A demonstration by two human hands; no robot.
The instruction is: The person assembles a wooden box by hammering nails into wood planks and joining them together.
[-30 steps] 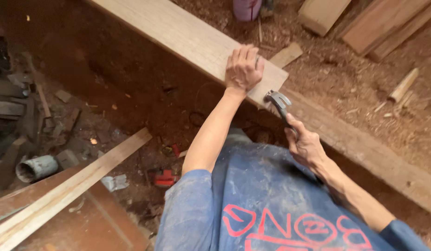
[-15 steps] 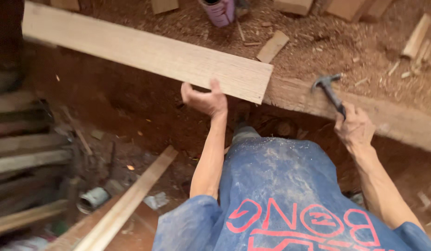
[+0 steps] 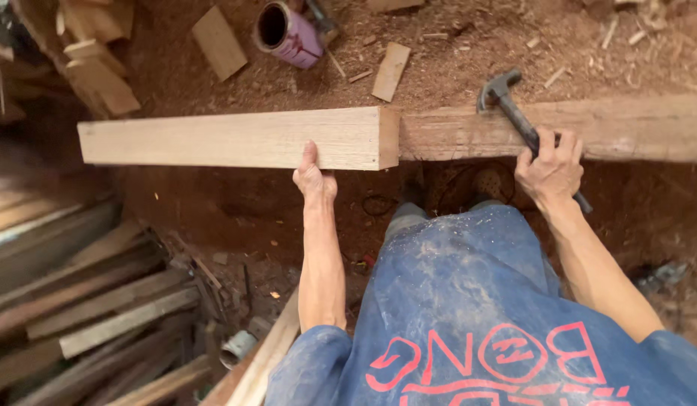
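My left hand grips the near edge of a long pale wooden plank, close to its right end, and holds it level above the red dirt. That end meets a darker, rougher beam running off to the right. My right hand is closed around the handle of a claw hammer, whose steel head lies over the beam's far edge. My blue dusty shirt fills the lower right.
A purple tin can lies on its side on the ground beyond the plank, among wood offcuts and chips. Stacked planks fill the lower left. A light board leans near my left elbow, beside a short grey pipe.
The plank has swung from a slant to nearly level across the view. My left hand slid from its top to its near edge. The hammer hand moved up to the beam.
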